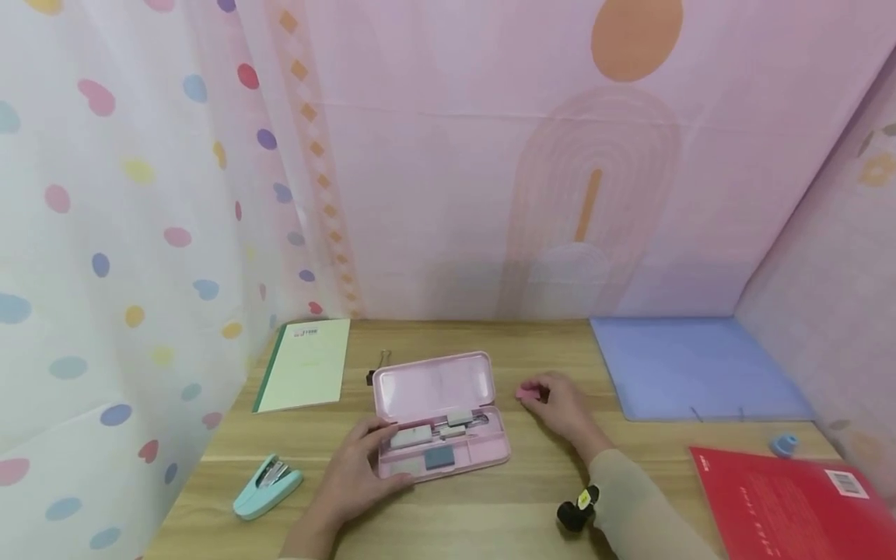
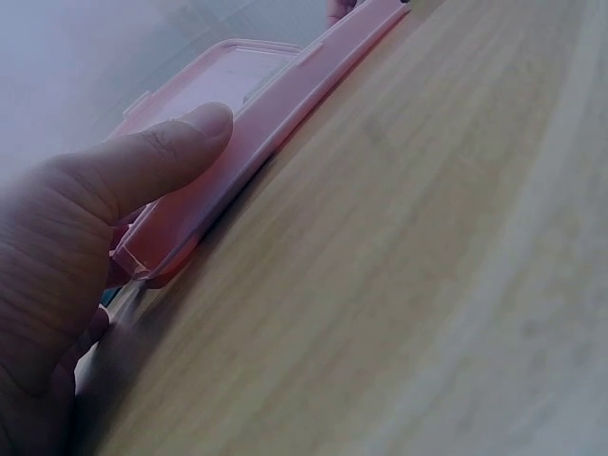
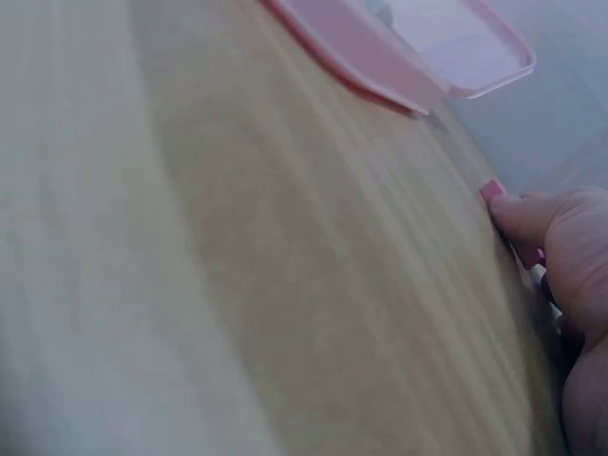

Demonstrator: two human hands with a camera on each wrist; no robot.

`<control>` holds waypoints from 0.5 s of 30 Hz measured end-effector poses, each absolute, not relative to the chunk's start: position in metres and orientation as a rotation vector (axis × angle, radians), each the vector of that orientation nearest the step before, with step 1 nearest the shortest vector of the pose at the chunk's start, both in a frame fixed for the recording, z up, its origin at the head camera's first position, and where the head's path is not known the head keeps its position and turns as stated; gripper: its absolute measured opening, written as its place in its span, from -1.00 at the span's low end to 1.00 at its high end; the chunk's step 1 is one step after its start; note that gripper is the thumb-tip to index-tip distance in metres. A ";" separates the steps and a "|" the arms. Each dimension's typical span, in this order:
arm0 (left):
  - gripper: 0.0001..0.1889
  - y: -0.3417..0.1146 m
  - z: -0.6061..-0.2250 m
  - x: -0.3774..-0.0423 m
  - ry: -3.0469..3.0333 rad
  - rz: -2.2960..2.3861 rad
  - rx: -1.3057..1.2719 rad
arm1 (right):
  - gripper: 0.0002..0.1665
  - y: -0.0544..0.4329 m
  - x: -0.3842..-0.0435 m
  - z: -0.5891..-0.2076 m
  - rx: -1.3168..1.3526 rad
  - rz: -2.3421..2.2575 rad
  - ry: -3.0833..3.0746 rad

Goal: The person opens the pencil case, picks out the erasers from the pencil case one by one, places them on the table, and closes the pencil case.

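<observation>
A pink pencil case [image 1: 434,389] lies on the table with its lid raised toward the back. My left hand [image 1: 360,470] grips its left end, the thumb [image 2: 180,157] along the near wall and the fingers at the far side. Inside the case are a white block [image 1: 411,437], a dark blue-grey block [image 1: 439,457] and several smaller items. To the right of the case, my right hand [image 1: 563,408] pinches a small pink eraser [image 1: 528,394] between thumb and fingers. In the right wrist view the pink eraser [image 3: 491,192] shows beyond the thumb tip, close to the tabletop.
Left of the case are a mint stapler [image 1: 267,488] and a pale green notebook [image 1: 306,365]. Behind the lid pokes a black binder clip [image 1: 371,378]. On the right lie a blue folder [image 1: 700,369], a red booklet [image 1: 791,498] and a small blue object [image 1: 785,444].
</observation>
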State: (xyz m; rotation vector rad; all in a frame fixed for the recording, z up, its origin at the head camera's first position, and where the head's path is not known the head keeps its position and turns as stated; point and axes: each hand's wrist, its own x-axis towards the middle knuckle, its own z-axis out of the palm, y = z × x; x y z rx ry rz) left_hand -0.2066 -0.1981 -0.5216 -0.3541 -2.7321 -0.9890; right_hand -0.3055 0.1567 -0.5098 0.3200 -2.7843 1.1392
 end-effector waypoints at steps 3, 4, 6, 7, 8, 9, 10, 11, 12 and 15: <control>-0.05 -0.197 -0.521 -0.207 -2.711 -0.972 -0.364 | -0.62 0.157 -0.303 -0.510 0.279 1.220 -2.722; -0.06 -0.197 -0.521 -0.207 -2.711 -0.964 -0.363 | -0.58 0.157 -0.301 -0.509 0.260 1.274 -2.694; -0.05 -0.196 -0.519 -0.208 -2.712 -0.965 -0.363 | -0.57 0.154 -0.295 -0.509 0.250 1.341 -2.634; -0.05 -0.196 -0.519 -0.207 -2.715 -0.965 -0.366 | -0.57 0.151 -0.291 -0.507 0.263 1.361 -2.618; -0.04 -0.196 -0.518 -0.207 -2.720 -0.962 -0.367 | -0.59 0.147 -0.285 -0.505 0.280 1.348 -2.623; -0.04 -0.196 -0.518 -0.207 -2.724 -0.963 -0.368 | -0.62 0.141 -0.280 -0.502 0.323 1.315 -2.640; -0.03 -0.196 -0.518 -0.207 -2.725 -0.962 -0.371 | -0.64 0.134 -0.275 -0.498 0.396 1.264 -2.660; -0.03 -0.196 -0.518 -0.207 -2.721 -0.969 -0.374 | -0.66 0.126 -0.271 -0.494 0.475 1.193 -2.684; -0.03 -0.196 -0.518 -0.207 -2.719 -0.977 -0.372 | -0.67 0.118 -0.267 -0.490 0.561 1.135 -2.708; -0.04 -0.196 -0.521 -0.204 -2.717 -1.001 -0.358 | -0.70 0.099 -0.266 -0.485 0.807 0.965 -2.737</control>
